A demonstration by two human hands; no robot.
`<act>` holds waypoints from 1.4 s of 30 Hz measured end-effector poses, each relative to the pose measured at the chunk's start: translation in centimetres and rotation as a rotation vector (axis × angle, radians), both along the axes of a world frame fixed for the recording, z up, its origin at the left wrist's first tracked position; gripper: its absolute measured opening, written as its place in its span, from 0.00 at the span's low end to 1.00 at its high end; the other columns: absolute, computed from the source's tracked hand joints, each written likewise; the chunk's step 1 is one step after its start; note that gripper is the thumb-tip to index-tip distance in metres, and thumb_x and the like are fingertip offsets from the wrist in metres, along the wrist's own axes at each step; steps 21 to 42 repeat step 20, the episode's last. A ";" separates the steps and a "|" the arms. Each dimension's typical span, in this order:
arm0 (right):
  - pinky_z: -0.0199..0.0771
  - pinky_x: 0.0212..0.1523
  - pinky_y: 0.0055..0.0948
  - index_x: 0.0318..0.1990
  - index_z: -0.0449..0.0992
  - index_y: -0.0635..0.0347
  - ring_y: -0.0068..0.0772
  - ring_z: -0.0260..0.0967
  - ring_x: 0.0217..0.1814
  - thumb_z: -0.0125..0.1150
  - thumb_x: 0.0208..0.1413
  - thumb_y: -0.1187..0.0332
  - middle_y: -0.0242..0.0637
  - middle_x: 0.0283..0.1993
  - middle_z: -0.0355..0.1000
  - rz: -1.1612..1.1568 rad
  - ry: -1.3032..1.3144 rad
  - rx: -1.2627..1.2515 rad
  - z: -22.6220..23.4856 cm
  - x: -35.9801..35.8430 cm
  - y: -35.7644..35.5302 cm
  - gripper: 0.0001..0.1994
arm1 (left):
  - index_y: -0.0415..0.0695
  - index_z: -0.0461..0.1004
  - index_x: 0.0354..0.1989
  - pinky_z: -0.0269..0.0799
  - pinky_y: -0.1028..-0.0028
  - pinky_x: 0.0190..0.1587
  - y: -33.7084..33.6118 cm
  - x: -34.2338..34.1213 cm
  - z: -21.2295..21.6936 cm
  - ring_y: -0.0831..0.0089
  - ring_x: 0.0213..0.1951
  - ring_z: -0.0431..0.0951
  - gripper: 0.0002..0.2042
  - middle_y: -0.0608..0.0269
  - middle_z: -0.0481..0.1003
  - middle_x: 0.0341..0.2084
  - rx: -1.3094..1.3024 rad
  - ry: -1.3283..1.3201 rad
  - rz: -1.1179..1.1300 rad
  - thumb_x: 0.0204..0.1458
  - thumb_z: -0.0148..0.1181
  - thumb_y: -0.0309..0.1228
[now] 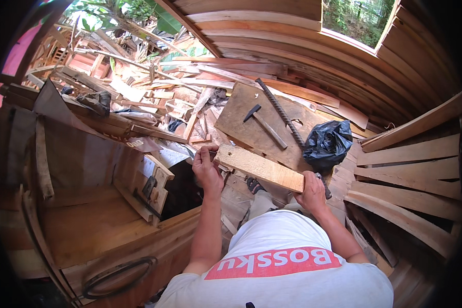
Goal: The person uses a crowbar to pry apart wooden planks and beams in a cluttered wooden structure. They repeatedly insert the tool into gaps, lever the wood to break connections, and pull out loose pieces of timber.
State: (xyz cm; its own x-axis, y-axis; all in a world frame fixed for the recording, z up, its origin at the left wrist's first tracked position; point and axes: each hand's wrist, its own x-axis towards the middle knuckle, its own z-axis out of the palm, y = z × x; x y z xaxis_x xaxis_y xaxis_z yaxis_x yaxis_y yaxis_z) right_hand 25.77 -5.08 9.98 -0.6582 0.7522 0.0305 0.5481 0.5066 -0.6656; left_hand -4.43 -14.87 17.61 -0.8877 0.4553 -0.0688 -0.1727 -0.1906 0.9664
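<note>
A pale, rough-faced wooden board (pixel 262 168) is held across in front of my body, with a small dark spot near its left end. At that left end, the closed fingers of my left hand (pixel 208 170) grip its edge. My right hand (pixel 311 193) is wrapped round the opposite end. Beside the right fingers shows a dark object (pixel 323 186), mostly hidden, whose kind I cannot make out. A claw-less hammer with a wooden handle (pixel 270 129) lies beyond the board on a brown panel (pixel 241 115).
A twisted dark metal bar (pixel 281 113) and a black plastic bag (pixel 328 143) rest by the hammer. Scrap timber (pixel 159 100) is heaped at far left. A wooden box-like frame (pixel 87 220) stands left; slatted planks (pixel 410 169) lean right. A dark coil (pixel 119 277) hangs lower left.
</note>
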 end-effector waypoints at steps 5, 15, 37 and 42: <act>0.64 0.45 0.44 0.49 0.65 0.61 0.51 0.66 0.45 0.72 0.35 0.69 0.45 0.43 0.67 -0.070 0.059 -0.014 0.1 -0.9 -0.8 0.30 | 0.42 0.62 0.59 0.73 0.65 0.53 -0.9 3.9 -0.1 0.68 0.51 0.74 0.22 0.59 0.71 0.51 0.174 -0.321 -0.097 0.64 0.50 0.44; 0.65 0.55 0.46 0.59 0.60 0.62 0.58 0.62 0.57 0.70 0.47 0.61 0.53 0.56 0.62 0.438 0.389 -0.233 -1.8 -6.0 -1.8 0.34 | 0.42 0.58 0.59 0.69 0.68 0.55 1.8 7.4 -2.7 0.69 0.51 0.72 0.31 0.60 0.69 0.47 -0.053 -0.069 0.060 0.50 0.69 0.30; 0.64 0.58 0.46 0.58 0.62 0.62 0.58 0.64 0.55 0.63 0.54 0.55 0.53 0.57 0.62 0.403 0.239 -0.367 -3.5 -10.2 0.5 0.29 | 0.45 0.57 0.60 0.64 0.70 0.57 -3.6 3.4 -3.9 0.72 0.50 0.70 0.37 0.63 0.68 0.51 -0.137 0.169 -0.014 0.44 0.74 0.32; 0.64 0.58 0.46 0.58 0.62 0.62 0.58 0.64 0.55 0.63 0.54 0.55 0.53 0.57 0.62 0.403 0.239 -0.367 -3.5 -10.2 0.5 0.29 | 0.45 0.57 0.60 0.64 0.70 0.57 -3.6 3.4 -3.9 0.72 0.50 0.70 0.37 0.63 0.68 0.51 -0.137 0.169 -0.014 0.44 0.74 0.32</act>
